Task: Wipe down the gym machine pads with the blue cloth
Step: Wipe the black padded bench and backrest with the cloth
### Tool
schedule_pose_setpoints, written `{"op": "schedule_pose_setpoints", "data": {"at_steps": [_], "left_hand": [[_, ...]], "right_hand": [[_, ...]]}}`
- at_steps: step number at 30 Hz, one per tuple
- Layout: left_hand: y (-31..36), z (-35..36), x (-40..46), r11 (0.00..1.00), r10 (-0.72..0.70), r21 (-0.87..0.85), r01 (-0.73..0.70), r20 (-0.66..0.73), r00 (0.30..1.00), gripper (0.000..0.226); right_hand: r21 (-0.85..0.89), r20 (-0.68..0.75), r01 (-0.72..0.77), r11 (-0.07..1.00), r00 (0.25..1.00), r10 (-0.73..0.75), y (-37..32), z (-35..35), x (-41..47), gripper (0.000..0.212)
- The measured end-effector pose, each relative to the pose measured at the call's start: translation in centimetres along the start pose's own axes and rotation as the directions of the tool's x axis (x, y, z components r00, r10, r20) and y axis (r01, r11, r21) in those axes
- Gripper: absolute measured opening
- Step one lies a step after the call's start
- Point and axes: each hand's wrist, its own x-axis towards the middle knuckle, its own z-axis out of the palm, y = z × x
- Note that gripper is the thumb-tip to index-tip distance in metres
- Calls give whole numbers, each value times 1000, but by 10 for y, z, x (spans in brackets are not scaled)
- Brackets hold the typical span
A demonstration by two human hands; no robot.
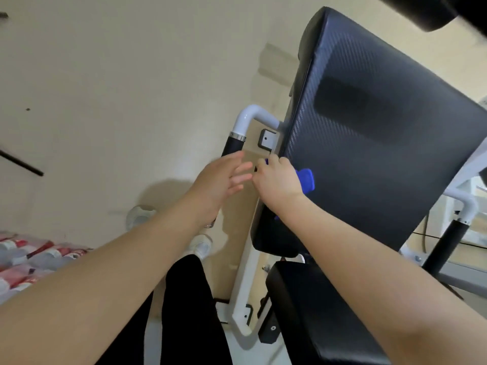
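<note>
Hands, two, both mine, reaching forward to the left edge of the back pad.

Right hand (278, 181): fingers curled round the blue cloth (307, 180), knuckles against the pad's left edge. Cloth shows as a bunched blue fold sticking out at the hand's 3 o'clock side, a sliver more at 11 o'clock by the fingertips, and a small scrap below the wrist at 6 o'clock. It lies against the pad surface.

Left hand (224, 180): released, fingers straight and spread, grasping nothing; fingertips just beside my right hand, at its 9 o'clock. Whether they touch it I cannot tell; the hand is blurred.

Back pad (374, 133): large, black, woven-look vinyl, tilted, filling the frame from 12 to 3 o'clock. Darker patch near its middle.

Seat pad (316, 312): black, at 6 o'clock of the back pad, under my right forearm.

Handle, left (243, 127): white bent tube with a black grip, at 11 o'clock of my left hand, close above its fingertips.

Handle, right (458, 222): matching white tube and black grip, at 4 o'clock of the back pad.

White frame bar (243, 285): running down from the pad's lower left corner toward 6 o'clock.

Black trouser leg (189, 306) and white shoe (201, 245): mine, between the forearms.

Red-labelled packs (29, 256): blurred, at 8 o'clock on the floor.
</note>
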Motion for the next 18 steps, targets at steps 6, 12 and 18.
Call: {"op": "schedule_pose_setpoints", "data": {"at_steps": [6, 12, 18], "left_hand": [[4, -15, -4, 999, -37, -19, 37, -17, 999, 32], [24, -20, 15, 998, 54, 34, -54, -12, 998, 25], [39, -8, 31, 991, 120, -38, -125, -109, 987, 26]], "right_hand": [[61, 160, 67, 996, 984, -76, -30, 5, -22, 25], [-22, 94, 110, 994, 990, -108, 4, 2, 0, 24], [-102, 28, -122, 987, 992, 125, 32, -27, 23, 8]]}}
